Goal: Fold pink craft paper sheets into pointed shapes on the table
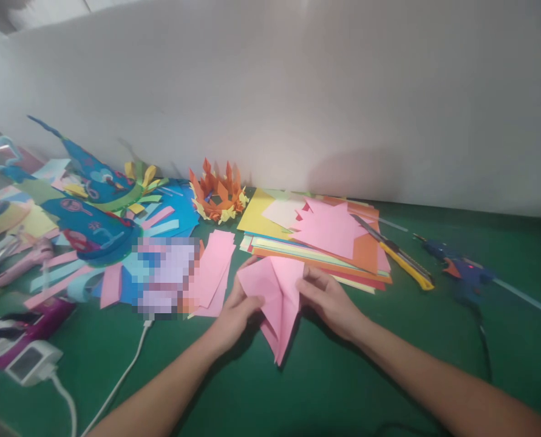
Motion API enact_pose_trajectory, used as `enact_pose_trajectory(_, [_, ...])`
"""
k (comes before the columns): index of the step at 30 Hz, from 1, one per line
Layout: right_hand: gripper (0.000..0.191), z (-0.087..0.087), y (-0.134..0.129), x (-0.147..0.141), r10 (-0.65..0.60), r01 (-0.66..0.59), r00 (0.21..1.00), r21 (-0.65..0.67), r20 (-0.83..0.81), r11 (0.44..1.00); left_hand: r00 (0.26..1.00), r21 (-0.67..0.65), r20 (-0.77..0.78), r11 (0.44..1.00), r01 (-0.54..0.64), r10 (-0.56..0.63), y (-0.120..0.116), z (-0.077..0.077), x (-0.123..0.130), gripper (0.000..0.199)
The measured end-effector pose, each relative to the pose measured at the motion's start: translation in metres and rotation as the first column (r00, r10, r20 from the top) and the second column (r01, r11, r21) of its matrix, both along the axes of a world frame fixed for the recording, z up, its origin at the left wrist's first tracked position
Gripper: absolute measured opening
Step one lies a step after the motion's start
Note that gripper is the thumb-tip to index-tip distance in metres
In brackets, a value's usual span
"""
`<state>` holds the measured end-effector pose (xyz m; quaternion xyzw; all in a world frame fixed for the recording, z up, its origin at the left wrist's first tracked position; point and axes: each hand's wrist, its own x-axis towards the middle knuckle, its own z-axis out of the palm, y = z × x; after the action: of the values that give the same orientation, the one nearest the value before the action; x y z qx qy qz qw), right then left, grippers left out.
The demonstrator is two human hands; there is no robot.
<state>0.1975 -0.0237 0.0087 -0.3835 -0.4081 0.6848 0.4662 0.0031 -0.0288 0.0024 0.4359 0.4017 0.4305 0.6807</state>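
A pink folded paper [274,294] hangs between both hands above the green table, its narrow point toward me and its wide flaps spread at the far end. My left hand [240,303] pinches its left side, thumb on top and the other fingers underneath. At the right edge, my right hand [325,297] grips the same paper with thumb and fingers. Just behind it lies a stack of coloured sheets [365,246] with a pink jagged cut-out [329,227] on top. Pink paper strips [213,270] lie beyond my left hand.
An orange paper crown [220,191] stands near the wall. Blue decorated cone hats [92,224] fill the left. A yellow cutter [404,264] and a blue glue gun [468,273] lie right. A white cable [133,358] and magenta device [47,321] are front left.
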Motion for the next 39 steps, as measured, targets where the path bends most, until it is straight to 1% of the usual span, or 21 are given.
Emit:
enact_pose_trajectory(3, [0.030,-0.001,0.006,0.006,-0.132,0.132,0.991,-0.024,-0.013,0.991,0.998,-0.040,0.053,0.999,-0.026,0.028,0.010,0.000,-0.009,0.082])
enact_pose_trajectory(5, [0.031,-0.002,0.011,0.010,-0.203,0.204,0.976,0.002,0.076,0.979,1.000,-0.019,0.023,1.000,-0.010,0.011,0.016,0.003,-0.014,0.085])
enact_pose_trajectory(8, [0.033,-0.006,0.015,0.014,-0.269,0.240,0.917,0.131,0.294,0.962,0.996,0.094,-0.083,0.996,-0.011,0.019,0.020,0.006,-0.017,0.082])
enact_pose_trajectory(10, [0.033,-0.009,0.016,0.015,-0.294,0.209,0.865,0.239,0.408,0.948,0.980,0.215,-0.195,0.977,0.009,0.034,0.021,0.006,-0.017,0.078])
enact_pose_trajectory(11, [0.033,-0.010,0.016,0.015,-0.311,0.192,0.834,0.289,0.455,0.938,0.961,0.292,-0.271,0.956,0.036,0.047,0.021,0.005,-0.017,0.075])
enact_pose_trajectory(13, [0.033,-0.010,0.014,0.016,-0.353,0.137,0.749,0.391,0.560,0.910,0.882,0.461,-0.457,0.880,0.119,0.119,0.020,0.003,-0.017,0.063])
enact_pose_trajectory(15, [0.033,-0.009,0.013,0.017,-0.400,0.017,0.629,0.502,0.667,0.865,0.743,0.598,-0.614,0.770,0.220,0.265,0.018,0.001,-0.016,0.047])
enact_pose_trajectory(16, [0.032,-0.009,0.013,0.018,-0.428,-0.058,0.566,0.552,0.704,0.832,0.671,0.641,-0.658,0.722,0.260,0.342,0.017,0.001,-0.016,0.039])
enact_pose_trajectory(17, [0.032,-0.008,0.014,0.019,-0.458,-0.134,0.511,0.593,0.728,0.794,0.628,0.671,-0.676,0.676,0.306,0.387,0.016,0.000,-0.015,0.035])
enact_pose_trajectory(18, [0.033,-0.008,0.014,0.019,-0.490,-0.197,0.466,0.626,0.737,0.755,0.617,0.686,-0.684,0.632,0.360,0.390,0.015,0.000,-0.015,0.033])
enact_pose_trajectory(20, [0.033,-0.008,0.016,0.020,-0.546,-0.279,0.404,0.667,0.734,0.691,0.632,0.675,-0.710,0.555,0.486,0.311,0.014,0.001,-0.014,0.031])
enact_pose_trajectory(21, [0.033,-0.009,0.017,0.020,-0.566,-0.304,0.385,0.679,0.729,0.668,0.636,0.656,-0.728,0.530,0.538,0.256,0.013,0.001,-0.013,0.032])
enact_pose_trajectory(22, [0.032,-0.010,0.017,0.020,-0.579,-0.326,0.376,0.688,0.724,0.648,0.631,0.633,-0.747,0.518,0.576,0.211,0.012,0.001,-0.012,0.032])
enact_pose_trajectory(24, [0.028,-0.010,0.018,0.020,-0.580,-0.363,0.383,0.694,0.719,0.621,0.603,0.590,-0.778,0.536,0.605,0.176,0.011,0.001,-0.011,0.029])
enact_pose_trajectory(27, [0.018,-0.010,0.018,0.019,-0.563,-0.403,0.411,0.697,0.717,0.593,0.560,0.551,-0.809,0.569,0.611,0.181,0.009,0.002,-0.010,0.024])
enact_pose_trajectory(29, [0.016,-0.010,0.018,0.019,-0.562,-0.425,0.427,0.706,0.708,0.567,0.533,0.527,-0.826,0.583,0.619,0.182,0.009,0.002,-0.010,0.028])
enact_pose_trajectory(31, [0.016,-0.010,0.017,0.018,-0.558,-0.453,0.455,0.720,0.694,0.526,0.515,0.509,-0.837,0.602,0.615,0.182,0.010,0.002,-0.011,0.032])
enact_pose_trajectory(34, [0.017,-0.011,0.015,0.017,-0.537,-0.508,0.512,0.741,0.670,0.440,0.523,0.504,-0.835,0.622,0.599,0.173,0.010,0.001,-0.010,0.033])
enact_pose_trajectory(36, [0.018,-0.010,0.014,0.015,-0.524,-0.551,0.522,0.735,0.673,0.395,0.536,0.505,-0.828,0.637,0.583,0.167,0.010,0.000,-0.010,0.033])
enact_pose_trajectory(37, [0.018,-0.010,0.013,0.014,-0.517,-0.573,0.517,0.724,0.683,0.383,0.540,0.505,-0.825,0.646,0.573,0.166,0.009,0.000,-0.009,0.034])
enact_pose_trajectory(39, [0.020,-0.008,0.012,0.012,-0.497,-0.614,0.494,0.691,0.714,0.382,0.547,0.503,-0.821,0.662,0.556,0.165,0.009,0.000,-0.009,0.037])
